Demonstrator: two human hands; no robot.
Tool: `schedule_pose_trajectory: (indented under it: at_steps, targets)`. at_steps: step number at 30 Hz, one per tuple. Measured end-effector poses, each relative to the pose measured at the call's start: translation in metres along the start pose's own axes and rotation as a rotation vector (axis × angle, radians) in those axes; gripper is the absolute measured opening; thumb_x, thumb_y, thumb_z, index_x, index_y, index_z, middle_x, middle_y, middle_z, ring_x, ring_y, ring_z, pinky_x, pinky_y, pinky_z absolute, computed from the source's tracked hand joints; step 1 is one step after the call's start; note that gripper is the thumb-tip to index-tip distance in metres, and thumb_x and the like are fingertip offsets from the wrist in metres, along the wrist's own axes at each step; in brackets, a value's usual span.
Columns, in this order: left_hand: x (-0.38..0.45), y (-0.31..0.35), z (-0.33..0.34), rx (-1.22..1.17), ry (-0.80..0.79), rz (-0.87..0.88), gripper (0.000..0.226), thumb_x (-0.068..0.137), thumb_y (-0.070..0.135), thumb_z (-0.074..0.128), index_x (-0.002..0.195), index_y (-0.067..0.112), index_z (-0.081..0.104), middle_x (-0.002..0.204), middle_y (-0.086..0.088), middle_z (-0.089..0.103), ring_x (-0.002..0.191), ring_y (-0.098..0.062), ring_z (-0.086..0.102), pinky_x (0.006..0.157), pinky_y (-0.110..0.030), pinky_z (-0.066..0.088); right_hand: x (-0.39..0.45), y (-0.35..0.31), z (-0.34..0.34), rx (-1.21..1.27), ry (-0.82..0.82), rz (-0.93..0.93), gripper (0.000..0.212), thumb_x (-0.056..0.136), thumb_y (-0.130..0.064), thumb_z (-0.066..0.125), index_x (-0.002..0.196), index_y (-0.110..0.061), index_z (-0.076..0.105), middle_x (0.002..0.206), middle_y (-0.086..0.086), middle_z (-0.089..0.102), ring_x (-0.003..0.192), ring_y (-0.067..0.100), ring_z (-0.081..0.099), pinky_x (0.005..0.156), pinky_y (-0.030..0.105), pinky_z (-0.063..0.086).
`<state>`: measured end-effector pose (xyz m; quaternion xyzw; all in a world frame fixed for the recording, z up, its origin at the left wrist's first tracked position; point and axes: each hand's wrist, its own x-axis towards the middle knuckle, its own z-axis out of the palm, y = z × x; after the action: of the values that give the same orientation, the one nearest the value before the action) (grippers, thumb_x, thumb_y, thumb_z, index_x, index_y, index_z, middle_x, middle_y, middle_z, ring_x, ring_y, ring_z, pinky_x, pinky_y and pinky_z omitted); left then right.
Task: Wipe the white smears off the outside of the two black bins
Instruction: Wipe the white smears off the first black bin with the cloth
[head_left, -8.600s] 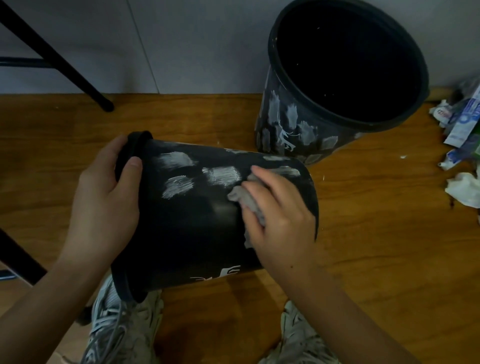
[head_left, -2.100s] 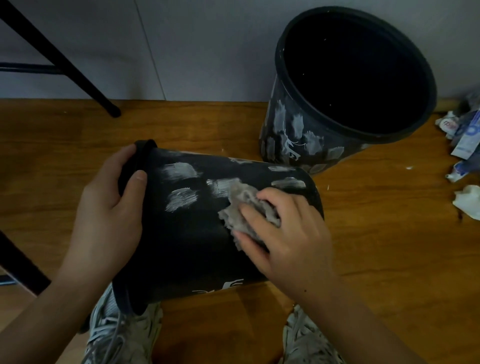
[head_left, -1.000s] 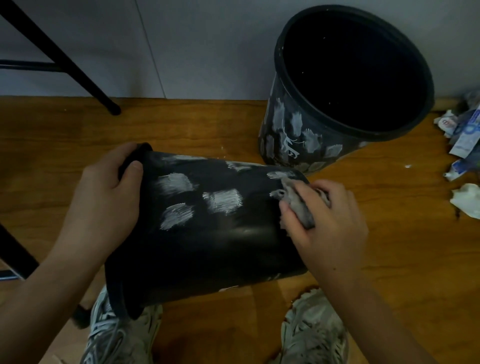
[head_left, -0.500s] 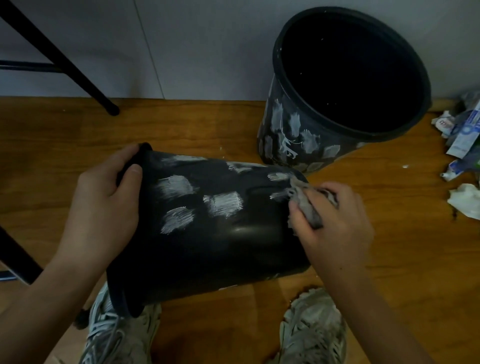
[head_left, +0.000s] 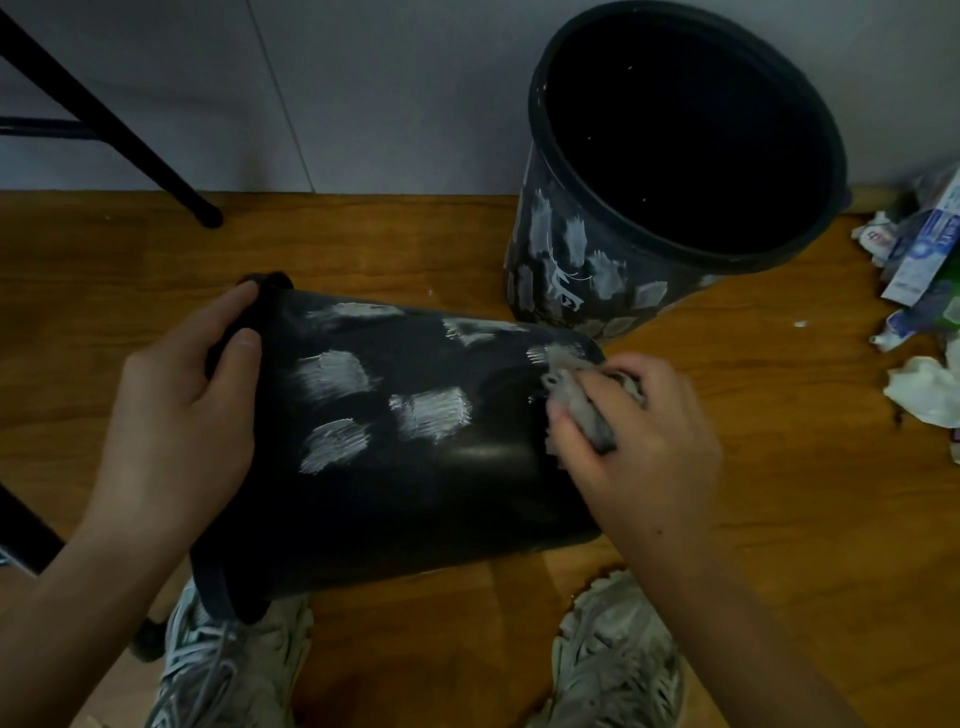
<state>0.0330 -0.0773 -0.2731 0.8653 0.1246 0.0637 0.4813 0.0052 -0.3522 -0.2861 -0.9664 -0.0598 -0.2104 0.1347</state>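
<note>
Tipped bin (head_left: 415, 457) lies on its side on the wood floor (head_left: 779, 467), long axis left-right, rim left, base right.
Left hand (head_left: 182, 415) grips the rim; right hand (head_left: 639, 431) clutches a grey cloth (head_left: 579, 410) against the wall near the base. Smears (head_left: 431, 413) remain mid-wall. Mouth faces away, contents hidden. Upright bin (head_left: 597, 270) behind, smeared, interior just dark.

White script on upright bin (head_left: 563, 280), seemingly illegible.

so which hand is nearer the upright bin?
Right. The right hand wipes the tipped bin's base end, just below the upright bin; the left hand grips the far rim.
</note>
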Motion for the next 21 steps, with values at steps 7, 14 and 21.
schedule_pose_trajectory:
  at_steps: [7, 14, 21]
  targets:
    - [-0.004, -0.002, -0.002, 0.010, -0.010, 0.004, 0.038, 0.102, 0.025, 0.041, 0.139, 0.030, 0.046, 0.119, 0.025, 0.051, 0.102, 0.019, 0.049, 0.079, 0.004, 0.036, -0.009, -0.007, 0.000, 0.024, 0.006, -0.104, 0.030, 0.086, -0.034, 0.062, 0.098, -0.008, 0.072, 0.102, 0.011, 0.064, 0.082, 0.020, 0.056, 0.066, 0.021, 0.034]
    - [0.001, -0.006, -0.001, 0.006, -0.018, 0.022, 0.035, 0.102, 0.026, 0.042, 0.133, 0.042, 0.046, 0.118, 0.032, 0.050, 0.107, 0.022, 0.046, 0.090, -0.006, 0.038, 0.006, -0.006, 0.002, -0.022, -0.031, -0.042, 0.034, 0.089, -0.038, 0.056, 0.102, -0.010, 0.070, 0.104, 0.009, 0.061, 0.086, 0.020, 0.053, 0.070, 0.023, 0.034]
    - [-0.006, 0.001, -0.002, 0.031, -0.002, 0.016, 0.038, 0.102, 0.021, 0.041, 0.139, 0.026, 0.047, 0.124, 0.016, 0.050, 0.097, 0.019, 0.048, 0.074, 0.008, 0.034, -0.005, -0.002, 0.001, 0.007, -0.032, -0.041, 0.031, 0.087, -0.034, 0.058, 0.102, -0.009, 0.070, 0.105, 0.009, 0.062, 0.086, 0.017, 0.051, 0.068, 0.023, 0.035]
